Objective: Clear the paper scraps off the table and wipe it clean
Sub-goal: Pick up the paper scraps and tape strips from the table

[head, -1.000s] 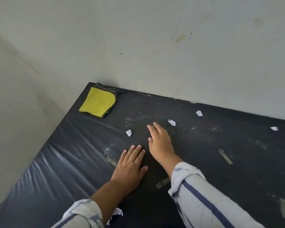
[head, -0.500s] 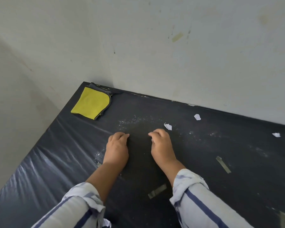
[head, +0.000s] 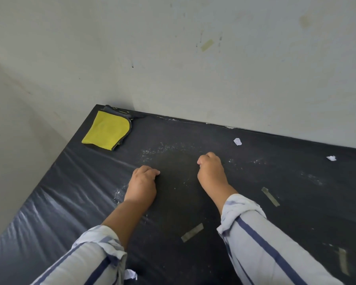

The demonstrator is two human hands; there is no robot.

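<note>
Black table (head: 70, 202) set in a corner: left hand (head: 141, 186) and right hand (head: 211, 172) curled shut, perhaps around scraps. 2 scraps (head: 237, 141) lie beyond; next, gather them, then fetch the cloth (head: 106, 130).

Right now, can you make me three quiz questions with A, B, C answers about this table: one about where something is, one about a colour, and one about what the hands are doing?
1. Where is the cloth?
A. In the far left corner of the table
B. Under the right hand
C. On the floor

2. What colour is the cloth's top side?
A. Red
B. Yellow
C. White

3. How are the hands?
A. Both flat with fingers spread
B. Both curled into loose fists
C. Both lifted to the wall

Answers:
1 A, it lies by the corner where the two walls meet.
2 B, its top is bright yellow with a dark edge.
3 B, the left hand and right hand have their fingers curled under, low over the tabletop.
</note>
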